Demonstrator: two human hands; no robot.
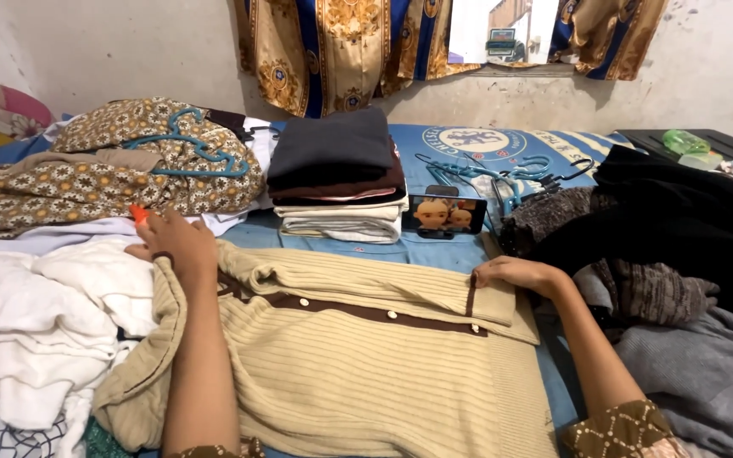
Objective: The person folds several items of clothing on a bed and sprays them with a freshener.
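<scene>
Nearest you lies the beige ribbed cardigan (366,365), spread flat on the bed (434,246) with its brown button placket running left to right across your view. That placket line marks the long axis at the collar end: it stretches crosswise between your two hands, not away from you.

Your left hand (176,242) rests on the left end of the garment, at the collar and shoulder corner, fingers curled over the fabric; a small orange object shows just beyond the fingertips, too small to identify. Whether the fingers pinch the cloth or only press it cannot be told. Your right hand (515,273) lies palm down, fingers extended, on the right end of the folded collar band, pressing rather than gripping.

Both hands sit at opposite ends of the same edge, roughly level, neither clearly nearer the garment's middle.

Beyond that edge stands a stack of folded clothes (337,174), and just right of it a phone (444,215) propped upright. White laundry (36,331) is heaped at your left, dark garments (672,229) at your right.
</scene>
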